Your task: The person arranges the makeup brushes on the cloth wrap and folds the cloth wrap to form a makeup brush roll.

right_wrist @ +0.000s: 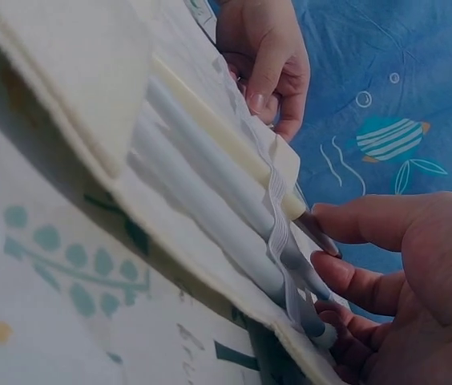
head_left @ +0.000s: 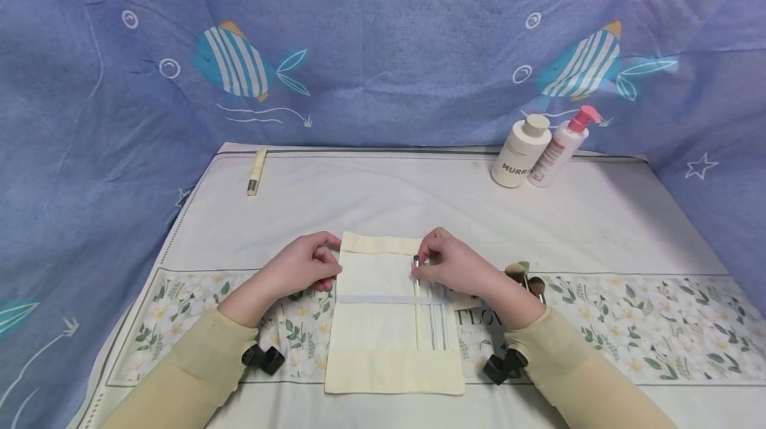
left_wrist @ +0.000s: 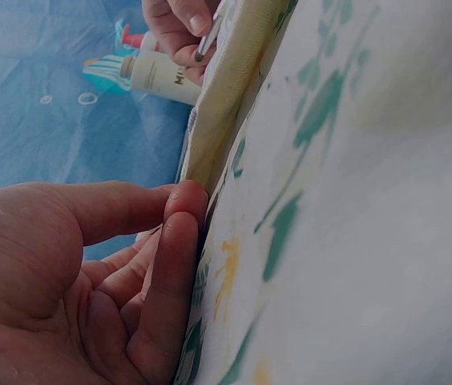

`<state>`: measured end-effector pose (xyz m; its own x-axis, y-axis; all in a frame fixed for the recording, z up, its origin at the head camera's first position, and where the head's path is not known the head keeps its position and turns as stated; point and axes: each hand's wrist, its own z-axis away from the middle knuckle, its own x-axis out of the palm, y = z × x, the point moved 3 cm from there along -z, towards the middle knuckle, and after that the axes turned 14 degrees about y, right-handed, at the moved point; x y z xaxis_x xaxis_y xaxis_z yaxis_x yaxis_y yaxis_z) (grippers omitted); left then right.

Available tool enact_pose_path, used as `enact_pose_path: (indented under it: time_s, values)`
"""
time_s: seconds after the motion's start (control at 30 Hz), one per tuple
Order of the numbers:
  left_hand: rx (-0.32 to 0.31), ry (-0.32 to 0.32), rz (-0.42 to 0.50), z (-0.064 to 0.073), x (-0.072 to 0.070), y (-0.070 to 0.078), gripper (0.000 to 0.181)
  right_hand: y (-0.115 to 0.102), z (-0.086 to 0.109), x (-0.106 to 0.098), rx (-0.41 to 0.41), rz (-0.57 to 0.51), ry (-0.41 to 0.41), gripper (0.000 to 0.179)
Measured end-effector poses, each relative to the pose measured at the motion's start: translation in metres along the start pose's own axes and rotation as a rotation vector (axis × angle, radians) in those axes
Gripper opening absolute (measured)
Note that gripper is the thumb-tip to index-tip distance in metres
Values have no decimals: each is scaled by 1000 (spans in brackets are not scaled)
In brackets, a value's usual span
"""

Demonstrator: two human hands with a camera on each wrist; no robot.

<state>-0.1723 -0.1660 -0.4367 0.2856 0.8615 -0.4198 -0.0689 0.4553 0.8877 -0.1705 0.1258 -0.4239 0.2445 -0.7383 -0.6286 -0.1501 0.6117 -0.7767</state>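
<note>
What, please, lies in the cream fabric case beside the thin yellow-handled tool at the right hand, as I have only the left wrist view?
Observer: Two slim pale blue sticks lie alongside the yellow-handled tool.

Operator: Thank you; could you tell me whether anything lies near the right wrist?

Observer: Yes, in the head view at least two makeup brushes show beside it, partly hidden by the arm.
</note>
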Motion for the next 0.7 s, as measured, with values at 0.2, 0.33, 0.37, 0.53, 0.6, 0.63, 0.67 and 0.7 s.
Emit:
enact_pose_path:
  time_s: [0.2,0.33,0.37,0.53,0.6,0.63,0.67,0.7]
  values:
    - [-2,-10,16,-1,0,-1,41,0,0,2,13,61,34,16]
    - [1,-14,26,-1,0,-2,41,-2,0,3,18,100,52,17]
    - [1,-13,27,-1,0,-2,41,-2,1,3,19,103,55,18]
    - [5,-16,24,-2,0,-4,41,-2,2,3,18,113,59,20]
    - [7,-17,19,-2,0,-4,41,-2,1,3,11,104,54,21]
    - [7,-17,18,-2,0,-4,41,-1,1,2,10,90,50,21]
    - [8,-16,18,-2,0,-4,41,-1,1,1,10,79,45,21]
    - [8,-16,19,-2,0,-4,41,0,1,-1,13,64,41,20]
